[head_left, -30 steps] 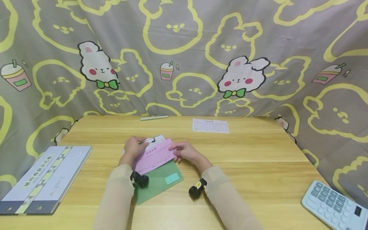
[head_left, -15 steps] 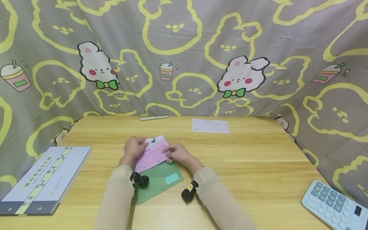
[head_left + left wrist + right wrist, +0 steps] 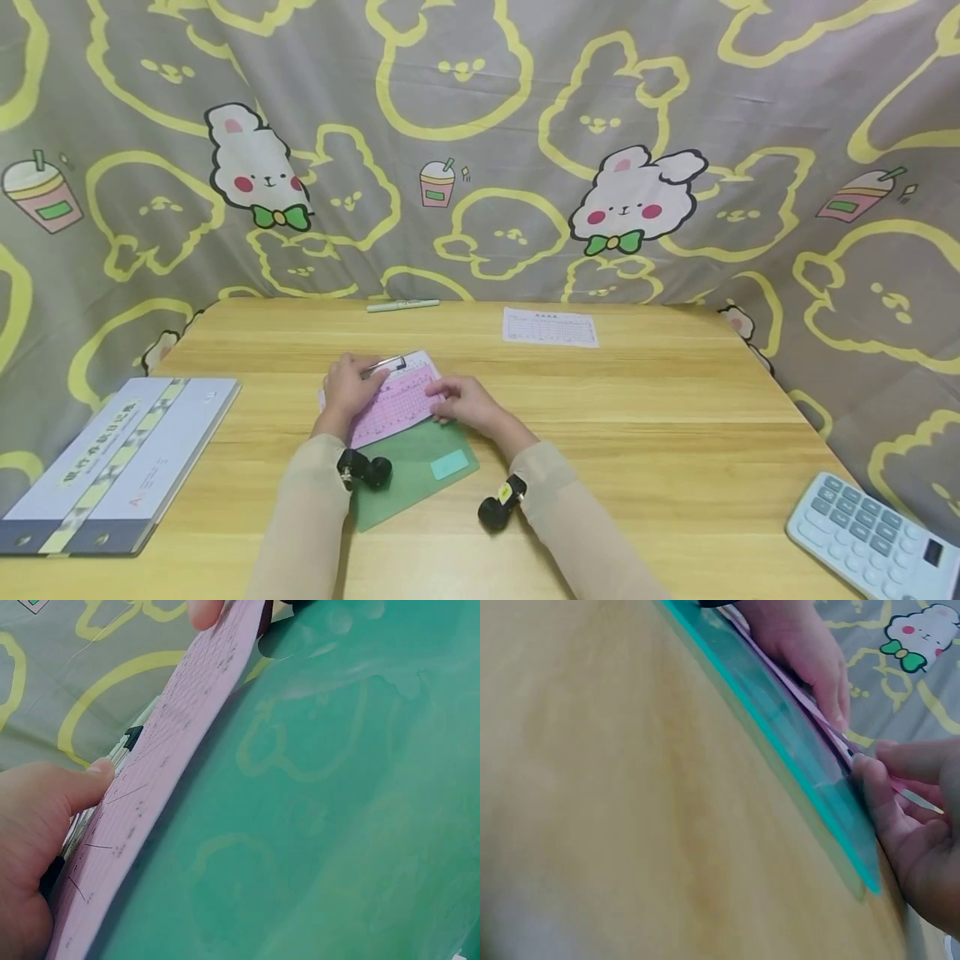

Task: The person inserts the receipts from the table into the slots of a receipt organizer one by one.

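Observation:
A green translucent clipboard point(image 3: 405, 479) with a pale teal label lies tilted on the table. Pink printed form sheets point(image 3: 393, 408) rest on it, with a white sheet point(image 3: 420, 361) peeking out above them by the metal clip point(image 3: 392, 364). At the clip end, my left hand point(image 3: 348, 387) grips the clipboard, its thumb point(image 3: 86, 784) across the papers beside the clip. My right hand point(image 3: 465, 400) pinches the right edge of the pink sheets between thumb and fingers. In the right wrist view, the paper edges point(image 3: 810, 705) stand slightly apart from the green board point(image 3: 780, 742).
A thick bound ledger point(image 3: 120, 458) lies at the left. A light-blue calculator point(image 3: 877, 533) sits at the right front edge. Toward the back are a pale green pen point(image 3: 402, 306) and a white printed form point(image 3: 550, 327). A patterned curtain point(image 3: 495, 150) hangs behind the table.
My right hand has shifted left along the sheets and the top pink sheet now lies closer to the board, turned less to the right. My left hand stays at the clip.

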`<act>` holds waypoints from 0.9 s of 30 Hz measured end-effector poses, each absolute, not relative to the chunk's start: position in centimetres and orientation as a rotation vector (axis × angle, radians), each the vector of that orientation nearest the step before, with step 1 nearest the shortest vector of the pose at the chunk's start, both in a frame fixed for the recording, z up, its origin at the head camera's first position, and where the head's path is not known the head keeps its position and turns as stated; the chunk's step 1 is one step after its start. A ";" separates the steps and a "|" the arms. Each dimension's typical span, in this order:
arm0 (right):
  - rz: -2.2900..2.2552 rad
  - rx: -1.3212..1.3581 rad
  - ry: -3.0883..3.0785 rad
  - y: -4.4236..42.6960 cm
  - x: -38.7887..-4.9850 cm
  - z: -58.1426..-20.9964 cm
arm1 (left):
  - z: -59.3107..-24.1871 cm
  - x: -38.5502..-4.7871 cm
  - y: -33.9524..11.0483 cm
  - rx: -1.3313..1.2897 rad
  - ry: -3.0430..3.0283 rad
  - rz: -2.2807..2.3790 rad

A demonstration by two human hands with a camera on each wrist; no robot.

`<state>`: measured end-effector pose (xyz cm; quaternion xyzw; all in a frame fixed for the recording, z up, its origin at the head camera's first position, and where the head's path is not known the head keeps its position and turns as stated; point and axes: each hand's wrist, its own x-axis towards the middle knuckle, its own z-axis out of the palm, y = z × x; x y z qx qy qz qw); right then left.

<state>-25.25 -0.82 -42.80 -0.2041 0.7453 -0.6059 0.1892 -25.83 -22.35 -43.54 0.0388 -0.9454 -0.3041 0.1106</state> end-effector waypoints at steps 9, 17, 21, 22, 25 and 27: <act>-1.628 -0.690 2.152 0.0 -23.0 -40.4 | -43.2 -25.7 -22.3 0.121 -2.778 -0.940; -1.676 -0.696 2.119 -0.4 -22.8 -40.1 | -43.2 -25.6 -22.5 0.093 -2.803 -0.917; -1.712 -0.702 2.083 -0.9 -22.9 -40.1 | -43.2 -25.6 -22.6 0.062 -2.818 -0.855; -1.718 -0.708 2.078 -1.0 -22.9 -40.2 | -43.1 -25.7 -22.6 0.055 -2.822 -0.841; -1.725 -0.693 2.068 -1.2 -23.6 -41.1 | -43.1 -25.7 -22.5 0.026 -2.829 -0.794; -1.734 -0.682 2.070 -1.4 -24.0 -41.7 | -43.0 -25.8 -22.5 -0.005 -2.833 -0.739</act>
